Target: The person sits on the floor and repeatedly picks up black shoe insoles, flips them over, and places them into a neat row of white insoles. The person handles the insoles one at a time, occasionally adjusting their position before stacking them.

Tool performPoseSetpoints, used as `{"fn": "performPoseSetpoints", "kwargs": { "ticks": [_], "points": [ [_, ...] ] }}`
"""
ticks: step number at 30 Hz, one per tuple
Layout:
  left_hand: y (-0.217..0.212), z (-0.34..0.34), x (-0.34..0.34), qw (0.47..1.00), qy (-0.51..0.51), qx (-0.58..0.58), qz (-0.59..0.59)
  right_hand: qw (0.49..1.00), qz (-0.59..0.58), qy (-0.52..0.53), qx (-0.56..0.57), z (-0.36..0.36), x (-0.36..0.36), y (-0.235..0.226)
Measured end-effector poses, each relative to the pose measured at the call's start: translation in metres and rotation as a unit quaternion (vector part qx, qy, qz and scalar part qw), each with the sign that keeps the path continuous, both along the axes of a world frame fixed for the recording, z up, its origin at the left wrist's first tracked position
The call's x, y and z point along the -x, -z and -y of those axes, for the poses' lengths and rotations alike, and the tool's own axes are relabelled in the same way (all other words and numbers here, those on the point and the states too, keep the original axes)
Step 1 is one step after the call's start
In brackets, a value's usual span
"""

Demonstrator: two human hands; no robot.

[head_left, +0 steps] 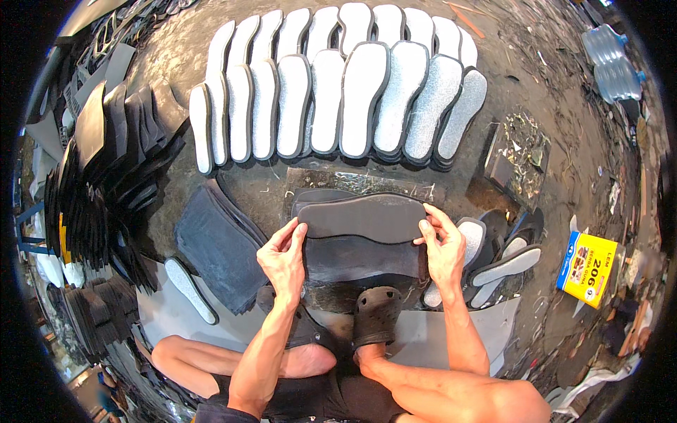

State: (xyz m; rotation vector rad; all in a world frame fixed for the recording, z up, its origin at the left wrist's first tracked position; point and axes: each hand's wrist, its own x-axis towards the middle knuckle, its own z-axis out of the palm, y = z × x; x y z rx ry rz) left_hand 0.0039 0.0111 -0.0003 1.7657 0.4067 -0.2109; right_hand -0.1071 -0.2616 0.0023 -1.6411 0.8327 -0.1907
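A black shoe sole point(363, 217) is held sideways in front of me, one end in each hand. My left hand point(283, 259) pinches its left end between thumb and fingers. The right end is pinched the same way by my right hand point(444, 247). Just below the sole is a dark rubber sheet point(361, 258) with a wavy upper edge; whether they touch I cannot tell. Behind the sole, more black sole-shaped pieces point(321, 196) show partly on a worn board point(416, 185).
Rows of white-topped soles point(364, 99) lie at the far side. Black sheets point(211, 240) are stacked at left, near a single sole point(189, 289). Loose soles point(504, 266), a yellow-and-blue box point(587, 270), a scrap-covered block point(518, 158) and a clear water jug point(612, 63) are at right.
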Motion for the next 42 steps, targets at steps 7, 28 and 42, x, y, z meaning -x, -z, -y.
{"fn": "performPoseSetpoints", "kwargs": {
  "ticks": [7, 28, 42],
  "points": [
    [-0.005, -0.015, -0.031, 0.976, 0.152, -0.158, 0.013, 0.981, -0.090, -0.051, 0.163, -0.002, -0.015, -0.020],
    [0.010, 0.018, -0.018, 0.984, 0.132, -0.078, 0.087, 0.930, -0.116, 0.090, 0.336, -0.005, 0.098, -0.033],
    [-0.113, 0.028, 0.069, 0.866, 0.240, 0.438, -0.005, 0.975, 0.005, 0.000, 0.221, -0.042, 0.127, -0.081]
  ]
}}
